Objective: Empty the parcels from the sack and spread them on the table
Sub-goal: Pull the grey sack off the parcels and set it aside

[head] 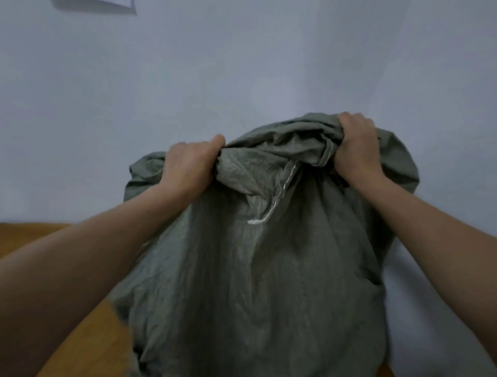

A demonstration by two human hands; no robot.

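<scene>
So the person is holding up a big grey-green woven plastic sack (269, 269) with both hands, right in front of the camera. The left grip (188, 164) is clamping a bunched fistful of fabric at the sack's upper left, fingers curling fully round it and the thumb pressing on top. The right grip (355, 145) is doing the same at the upper right, sitting a bit higher than the left, fingers wrapping tight over a wad of folded cloth. Both bare forearms are reaching in from the bottom corners.

Between the two grips the top edge is sagging and crumpling. A white stitched seam (286, 183) is running down from it, with a loose white thread end (254, 221) dangling off it (a sewn edge by the look of it, though the blur is making it hard to say more).

The body of the sack is hanging down from the hands and filling most of the lower middle of the view. Its lower end is running off the bottom edge, so I can't tell whether it's touching anything. An orange-brown wooden bench (29, 239) is showing at the lower left, beside and below the sack. Whatever is inside is being hidden by the fabric.

A plain pale bluish-white wall (188, 67) is filling the background, with the corner of a white sheet (107, 3) poking in at the top left.
</scene>
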